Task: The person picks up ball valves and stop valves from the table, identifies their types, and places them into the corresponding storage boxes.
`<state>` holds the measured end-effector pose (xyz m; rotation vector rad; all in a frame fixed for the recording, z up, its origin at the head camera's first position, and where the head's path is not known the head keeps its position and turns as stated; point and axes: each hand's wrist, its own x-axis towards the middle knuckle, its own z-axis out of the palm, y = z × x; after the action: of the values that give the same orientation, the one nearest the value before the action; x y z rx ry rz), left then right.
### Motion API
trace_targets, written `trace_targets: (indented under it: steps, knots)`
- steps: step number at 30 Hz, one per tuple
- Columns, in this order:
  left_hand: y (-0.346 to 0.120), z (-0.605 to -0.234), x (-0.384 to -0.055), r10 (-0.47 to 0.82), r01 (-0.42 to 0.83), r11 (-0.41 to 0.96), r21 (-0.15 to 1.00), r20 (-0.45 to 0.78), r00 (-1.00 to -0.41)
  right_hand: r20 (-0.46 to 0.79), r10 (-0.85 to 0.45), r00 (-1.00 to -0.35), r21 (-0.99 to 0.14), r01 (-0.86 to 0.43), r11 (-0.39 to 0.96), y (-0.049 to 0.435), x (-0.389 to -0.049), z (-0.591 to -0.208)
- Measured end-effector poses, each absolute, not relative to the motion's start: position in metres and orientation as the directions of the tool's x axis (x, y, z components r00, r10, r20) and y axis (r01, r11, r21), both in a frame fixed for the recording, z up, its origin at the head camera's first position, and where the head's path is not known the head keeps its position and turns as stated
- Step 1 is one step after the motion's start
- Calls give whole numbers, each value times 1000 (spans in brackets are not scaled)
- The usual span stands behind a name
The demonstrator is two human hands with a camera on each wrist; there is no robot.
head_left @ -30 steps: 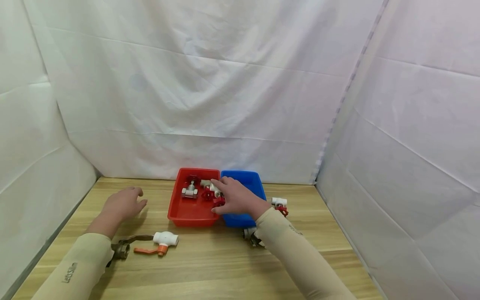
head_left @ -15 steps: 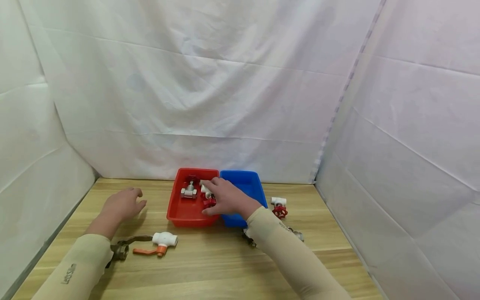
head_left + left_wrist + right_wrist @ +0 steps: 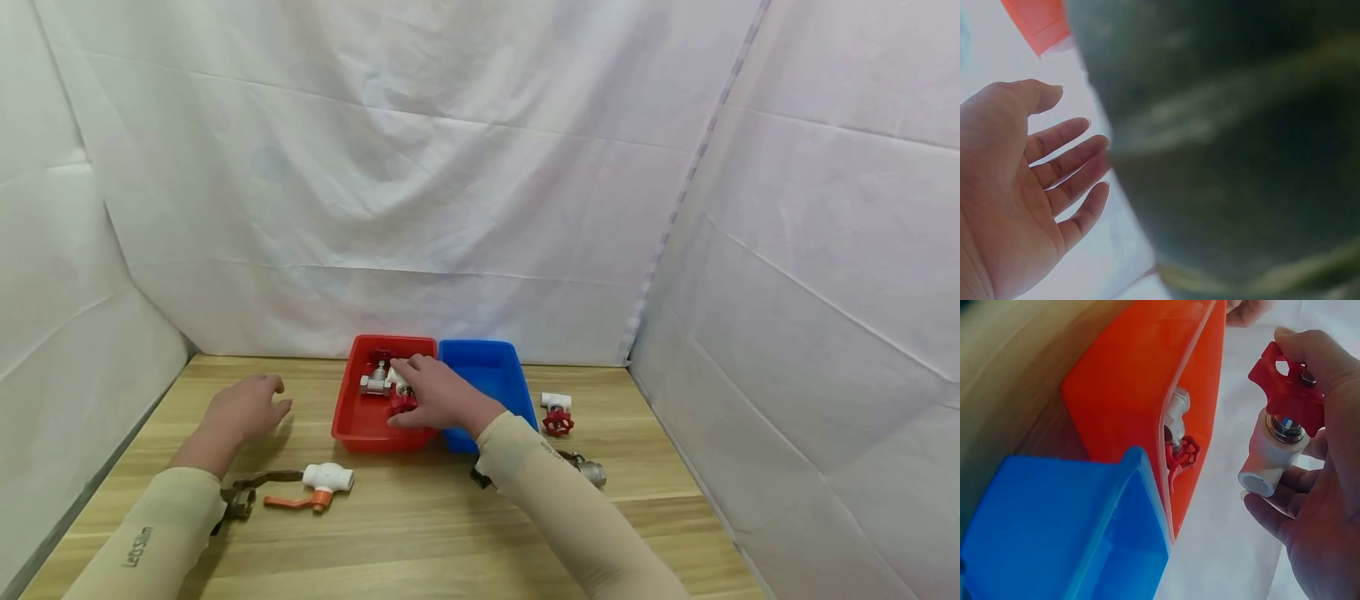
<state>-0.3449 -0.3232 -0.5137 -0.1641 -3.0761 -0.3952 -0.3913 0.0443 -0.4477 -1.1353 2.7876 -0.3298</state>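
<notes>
Work in hand: my right hand (image 3: pixel 441 396) carries a white valve (image 3: pixel 1266 456) over the red tray (image 3: pixel 382 445). I judge this to be a set-down, so I would treat it as one.

Handling:
1. Maintain the two-sided hold. My thumb bears on the red handwheel (image 3: pixel 1291 397), with the fingers along the white body; pressing harder on the wheel could turn it and let the valve slip.
2. Before any descent, check the floor of the red tray. A metal valve (image 3: pixel 377 385) lies inside, in its left part, and my right hand hides part of the floor. Aim for the near part, where red floor shows.
3. Lower the body first and bring the fingertips inside the rim. The side next to the blue tray (image 3: pixel 480 343) is the likeliest to be knocked.
4. Release only once the body bears on the floor; a drop could send it rolling against the metal valve.

Position: in the head view the white valve is over the right part of the red tray, partly covered by my right hand. The right wrist view shows it gripped and apart from the rim; its height above the floor I cannot tell. My left hand (image 3: pixel 243 408) holds nothing, its fingers loosely spread, above the counter (image 3: pixel 420 533) to the left of the red tray, well apart from the white valve.
</notes>
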Motion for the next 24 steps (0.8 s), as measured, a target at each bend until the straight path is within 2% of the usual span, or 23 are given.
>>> trace_targets:
  steps: [17, 24]
  knots:
    - [-323, -509, -342, 106, 116, 960, 255, 50, -993, -9, -679, -734, -179, -667, 724, 22, -387, -457]
    - [-323, -510, -342, 108, 118, 961, 252, 54, -993, 2, -695, -719, -157, -687, 710, 14, -388, -457]
